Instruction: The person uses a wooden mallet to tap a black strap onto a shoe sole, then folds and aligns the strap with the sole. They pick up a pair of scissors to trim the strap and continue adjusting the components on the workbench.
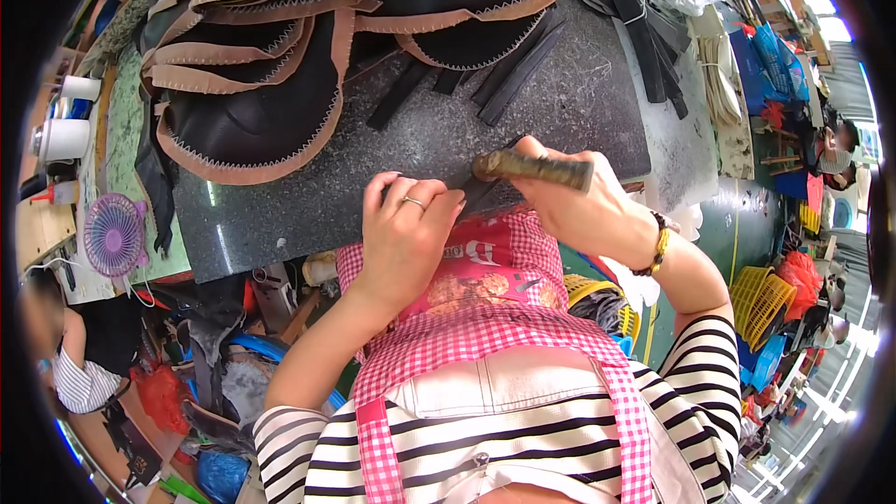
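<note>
My left hand [406, 238], a ring on one finger, is closed at the near edge of the dark stone slab [569, 84]. Its thumb and fingertips press on a narrow black strip [478, 192], mostly hidden between my hands. My right hand [583, 201] is wrapped round a hammer [541, 169] with a worn brown handle, whose rounded end sits just above the strip. Beyond my hands lie several black leather-like pieces [252, 126] with tan edging and white zigzag stitching. Loose black strips [518, 70] rest to their right.
A bundle of black strips [644, 33] and a cream-coloured bundle [719, 79] lie at the far right. The purple fan [114, 235] stands left of the slab. Yellow baskets [761, 308] sit on the floor to the right. Another person [84, 364] is at the lower left.
</note>
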Demonstrator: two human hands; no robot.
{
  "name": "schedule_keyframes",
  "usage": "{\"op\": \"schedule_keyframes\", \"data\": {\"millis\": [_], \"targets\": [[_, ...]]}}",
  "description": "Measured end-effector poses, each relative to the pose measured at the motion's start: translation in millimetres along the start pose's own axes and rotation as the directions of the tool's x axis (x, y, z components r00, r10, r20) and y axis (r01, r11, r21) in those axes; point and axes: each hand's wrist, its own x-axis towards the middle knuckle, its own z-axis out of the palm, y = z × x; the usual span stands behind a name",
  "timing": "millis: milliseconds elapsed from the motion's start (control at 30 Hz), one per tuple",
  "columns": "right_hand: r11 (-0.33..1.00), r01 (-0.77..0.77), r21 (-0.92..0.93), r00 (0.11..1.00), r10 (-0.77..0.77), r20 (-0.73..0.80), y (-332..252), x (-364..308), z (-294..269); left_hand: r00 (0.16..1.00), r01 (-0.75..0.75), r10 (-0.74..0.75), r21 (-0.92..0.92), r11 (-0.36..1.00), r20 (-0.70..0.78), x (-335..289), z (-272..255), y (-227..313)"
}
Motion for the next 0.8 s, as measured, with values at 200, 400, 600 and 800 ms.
{"op": "schedule_keyframes", "data": {"millis": [200,400,600,800], "targets": [[0.999,0.010,0.050,1.000,-0.009,-0.010,-17,-3,0,0.990,-0.027,0.043,-0.119,0.992,0.131,7,-6,-10],[0.995,-0.098,0.035,0.970,0.103,-0.218,20,1,-30,0.996,-0.089,0.089,-0.146,0.985,-0.005,41,37,-5],[0.967,-0.254,-0.030,0.966,0.252,-0.066,32,-16,-34,0.996,-0.065,0.075,-0.165,0.984,0.056,49,32,1],[0.980,-0.196,0.015,0.979,0.195,0.055,21,-13,-17,0.989,-0.132,0.130,0.027,0.991,0.063,39,31,9]]}}
